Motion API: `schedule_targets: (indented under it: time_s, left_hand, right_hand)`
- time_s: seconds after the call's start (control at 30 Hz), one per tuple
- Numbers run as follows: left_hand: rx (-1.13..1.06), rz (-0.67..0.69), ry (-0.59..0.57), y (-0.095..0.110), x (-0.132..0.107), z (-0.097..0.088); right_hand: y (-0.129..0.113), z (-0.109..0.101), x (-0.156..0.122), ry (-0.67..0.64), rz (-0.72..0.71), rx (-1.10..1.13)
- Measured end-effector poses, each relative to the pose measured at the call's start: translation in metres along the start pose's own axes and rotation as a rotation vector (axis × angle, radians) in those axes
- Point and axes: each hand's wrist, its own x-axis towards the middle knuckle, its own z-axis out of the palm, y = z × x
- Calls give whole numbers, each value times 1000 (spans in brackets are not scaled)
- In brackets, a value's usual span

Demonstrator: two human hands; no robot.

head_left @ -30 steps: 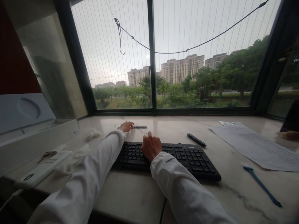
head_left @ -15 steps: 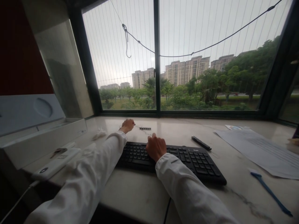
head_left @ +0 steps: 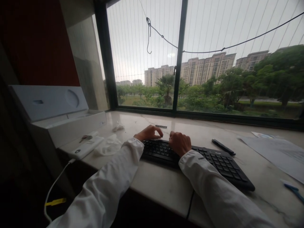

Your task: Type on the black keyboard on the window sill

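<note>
A black keyboard (head_left: 213, 163) lies on the marble sill in front of me. My left hand (head_left: 147, 133) hovers at its far left corner. Its fingers are bent and the thumb and forefinger are drawn together in a pinch; what is between them is hidden. My right hand (head_left: 180, 143) rests on the keys just to the right, fingers curled down against them with the tips out of sight. A small dark strip (head_left: 161, 126) lies on the sill just beyond both hands. Both sleeves are white.
An open white box (head_left: 59, 122) stands at the left, with a white device (head_left: 85, 148), its cable and tissues (head_left: 108, 146) beside it. A black pen (head_left: 223, 147), paper sheets (head_left: 280, 155) and a blue tool (head_left: 294, 190) lie to the right. The window frame (head_left: 178, 63) runs behind.
My left hand has drawn back from the dark strip to the keyboard's far left corner. My right hand stays on the keys. The view has swung left.
</note>
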Motion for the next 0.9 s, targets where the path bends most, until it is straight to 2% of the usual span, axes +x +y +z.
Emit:
schedule_targets:
  time_s: [0.07,0.23,0.53,0.9]
  left_hand:
    - [-56,17,-60,-1,-2,-1]
    - [-114,62,-98,-1,-4,-7]
    - [-60,118,0,7,-6,-10]
    - [-86,49,-11,10,-7,-11]
  right_hand:
    - [-2,-1,0,-5,-7,-10]
    - [-6,0,-1,-2,-63,-24]
    - [-7,6,-2,7,-149,-10]
    - [-9,1,-4,-11,-163,-21]
